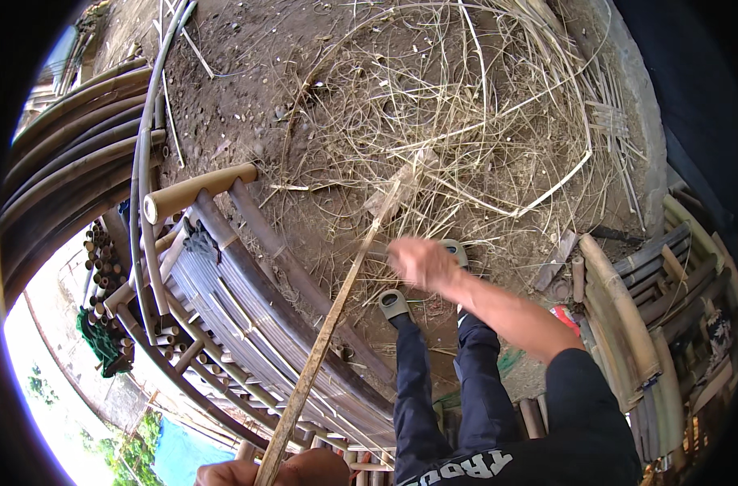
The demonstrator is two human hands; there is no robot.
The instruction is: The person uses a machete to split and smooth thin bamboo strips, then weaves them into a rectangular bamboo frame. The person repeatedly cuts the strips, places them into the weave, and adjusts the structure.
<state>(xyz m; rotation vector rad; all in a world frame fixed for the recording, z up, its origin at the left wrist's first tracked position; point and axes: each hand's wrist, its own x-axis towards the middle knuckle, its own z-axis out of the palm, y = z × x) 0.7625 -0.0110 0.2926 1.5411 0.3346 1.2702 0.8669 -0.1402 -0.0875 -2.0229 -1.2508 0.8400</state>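
Observation:
A long split bamboo strip (336,312) runs from the lower edge up toward the middle of the view. My left hand (292,468) is closed around its near end, partly cut off by the lower edge. The strip's far end lies over a flat piece of wood (420,162) on the ground. My right hand (424,264) is beside the strip, right of its upper half, blurred by motion. Its fingers look curled, and a thin dark shape juts from it toward the strip, too smeared to name.
Thin bamboo shavings (466,105) cover the ground ahead. A bamboo bench (247,300) stands at my left, with stacked bamboo poles (77,146) beyond it. More cut bamboo (620,316) is piled at my right. My sandalled feet (394,304) are just below the right hand.

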